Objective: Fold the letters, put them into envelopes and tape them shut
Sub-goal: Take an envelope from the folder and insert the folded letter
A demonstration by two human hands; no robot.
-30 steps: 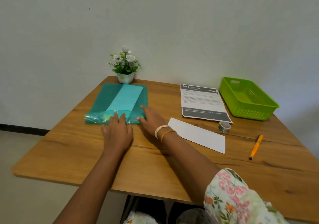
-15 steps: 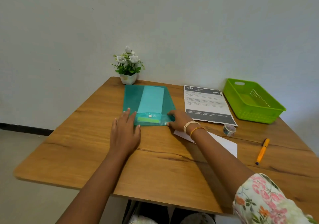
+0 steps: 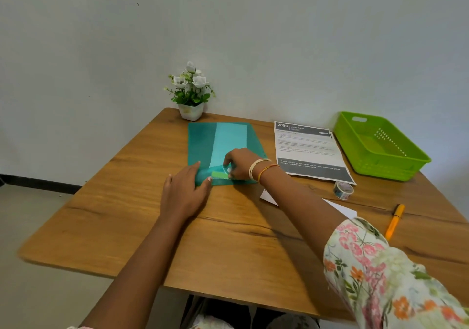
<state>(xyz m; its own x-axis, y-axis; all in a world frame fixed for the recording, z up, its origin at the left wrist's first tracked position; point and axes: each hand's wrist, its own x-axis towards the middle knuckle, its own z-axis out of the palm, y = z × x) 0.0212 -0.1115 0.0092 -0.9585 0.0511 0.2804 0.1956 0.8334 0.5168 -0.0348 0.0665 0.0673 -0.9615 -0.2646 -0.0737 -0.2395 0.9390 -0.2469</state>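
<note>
Biggest risk here, I reckoned, was the teal plastic envelope [image 3: 203,143] skating on the smooth desk [image 3: 241,240]: the left hand [image 3: 184,194] lay flat, fingers straight, pressing only its near-left corner, so a hard tug at the flap could have swung the whole thing round. The right hand [image 3: 239,164] had its fingers curled and pinching at the snap flap [image 3: 218,175] on the envelope's near edge, and if the snap let go suddenly the flap might have creased or the pale folded letter [image 3: 229,138] showing through the plastic could have slid. The right forearm also hung over the white folded sheet [image 3: 342,208], which could easily have got dragged or crumpled. Count-wise: one teal envelope mid-desk, one letter inside it, one loose white sheet near right, one printed instruction page [image 3: 307,148], one roll of patterned tape [image 3: 343,190], one orange pen [image 3: 394,221], one green basket [image 3: 380,146] far right, one potted flower [image 3: 190,92] at the far edge.
</note>
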